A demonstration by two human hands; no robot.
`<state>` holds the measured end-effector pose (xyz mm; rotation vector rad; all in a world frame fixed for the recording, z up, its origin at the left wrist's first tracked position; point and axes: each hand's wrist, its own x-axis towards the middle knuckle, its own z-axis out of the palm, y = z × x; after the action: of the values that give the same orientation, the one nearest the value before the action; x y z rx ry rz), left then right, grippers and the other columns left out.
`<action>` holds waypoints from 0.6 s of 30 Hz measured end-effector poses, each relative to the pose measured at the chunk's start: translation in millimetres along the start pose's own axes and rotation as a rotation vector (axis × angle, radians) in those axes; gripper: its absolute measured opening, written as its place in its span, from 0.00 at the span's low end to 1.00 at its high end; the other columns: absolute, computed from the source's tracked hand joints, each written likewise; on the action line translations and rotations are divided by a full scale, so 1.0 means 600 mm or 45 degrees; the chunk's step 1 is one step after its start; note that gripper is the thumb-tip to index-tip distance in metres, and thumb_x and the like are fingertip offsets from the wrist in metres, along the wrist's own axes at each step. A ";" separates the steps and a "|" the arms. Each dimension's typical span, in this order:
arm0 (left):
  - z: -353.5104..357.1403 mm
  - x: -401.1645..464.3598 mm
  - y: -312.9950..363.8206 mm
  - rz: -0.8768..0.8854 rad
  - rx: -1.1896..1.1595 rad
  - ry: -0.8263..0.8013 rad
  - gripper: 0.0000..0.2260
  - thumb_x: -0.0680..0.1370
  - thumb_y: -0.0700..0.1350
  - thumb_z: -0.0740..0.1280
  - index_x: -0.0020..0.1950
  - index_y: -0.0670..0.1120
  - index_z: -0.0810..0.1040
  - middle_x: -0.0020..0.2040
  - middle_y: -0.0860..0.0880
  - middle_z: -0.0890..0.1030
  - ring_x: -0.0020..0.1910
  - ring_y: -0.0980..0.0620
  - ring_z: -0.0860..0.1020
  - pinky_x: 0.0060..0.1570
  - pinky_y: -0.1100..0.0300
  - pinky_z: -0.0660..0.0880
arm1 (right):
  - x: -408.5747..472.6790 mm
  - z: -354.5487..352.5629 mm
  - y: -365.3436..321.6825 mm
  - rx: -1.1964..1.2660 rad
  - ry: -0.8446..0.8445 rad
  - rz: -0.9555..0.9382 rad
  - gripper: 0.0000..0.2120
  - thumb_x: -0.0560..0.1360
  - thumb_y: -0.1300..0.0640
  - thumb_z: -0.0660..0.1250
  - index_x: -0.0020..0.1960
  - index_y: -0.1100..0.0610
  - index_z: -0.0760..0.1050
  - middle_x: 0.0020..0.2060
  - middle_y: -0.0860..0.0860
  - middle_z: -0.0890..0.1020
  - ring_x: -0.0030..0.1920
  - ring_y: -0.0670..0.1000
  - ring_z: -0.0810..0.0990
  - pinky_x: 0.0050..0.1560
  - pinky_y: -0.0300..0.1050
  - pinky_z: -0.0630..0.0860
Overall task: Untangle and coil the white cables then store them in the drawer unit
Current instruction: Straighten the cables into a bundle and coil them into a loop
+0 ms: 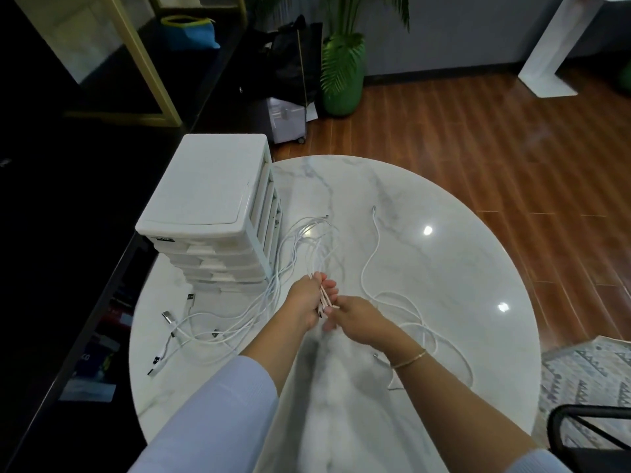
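Observation:
Several white cables (300, 240) lie tangled on the round marble table (444, 268). My left hand (305, 302) grips a bunch of their ends above the table's middle. My right hand (358, 319) is just right of it, fingers touching the same bunch. One separate white cable (372, 254) snakes from the far middle of the table down past my right wrist. Loose USB plugs (167, 317) rest at the left. The white drawer unit (211, 206) stands at the table's left edge, its drawers shut.
A dark counter (68, 233) runs along the left beside the table. Beyond the table is wooden floor (478, 131) with a green potted plant (341, 73) and a small wheeled white cart (286, 121). A black chair edge (587, 428) shows at lower right.

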<state>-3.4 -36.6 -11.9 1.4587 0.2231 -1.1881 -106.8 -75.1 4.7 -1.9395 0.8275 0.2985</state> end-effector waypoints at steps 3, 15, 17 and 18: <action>-0.009 0.001 0.000 0.004 -0.054 -0.020 0.10 0.83 0.42 0.54 0.46 0.40 0.71 0.38 0.44 0.76 0.36 0.50 0.77 0.36 0.60 0.77 | -0.005 0.008 0.023 0.318 0.063 0.025 0.13 0.77 0.56 0.63 0.36 0.55 0.79 0.30 0.48 0.82 0.33 0.47 0.79 0.49 0.46 0.76; -0.024 -0.017 -0.038 -0.159 -0.085 -0.032 0.16 0.83 0.48 0.55 0.54 0.38 0.75 0.44 0.43 0.82 0.41 0.49 0.82 0.34 0.57 0.80 | -0.027 0.036 0.053 -0.188 0.078 -0.040 0.13 0.79 0.56 0.58 0.36 0.51 0.71 0.34 0.48 0.78 0.40 0.53 0.78 0.42 0.42 0.69; -0.023 -0.024 -0.053 -0.220 -0.012 -0.072 0.17 0.83 0.49 0.54 0.53 0.38 0.76 0.44 0.45 0.83 0.42 0.50 0.82 0.26 0.62 0.76 | -0.021 0.051 0.061 -0.149 0.094 0.010 0.10 0.80 0.56 0.56 0.43 0.55 0.73 0.40 0.54 0.78 0.42 0.51 0.73 0.41 0.41 0.64; -0.022 -0.028 -0.062 -0.239 0.008 -0.097 0.16 0.83 0.48 0.54 0.52 0.39 0.76 0.44 0.45 0.83 0.41 0.50 0.81 0.26 0.63 0.75 | -0.018 0.054 0.063 -0.128 0.101 0.045 0.10 0.81 0.56 0.55 0.45 0.56 0.73 0.41 0.55 0.77 0.43 0.51 0.72 0.41 0.41 0.62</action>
<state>-30.8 -6.7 -25.3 1.4184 0.3090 -1.3947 -135.7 -53.8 -32.1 -2.0430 0.9152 0.2907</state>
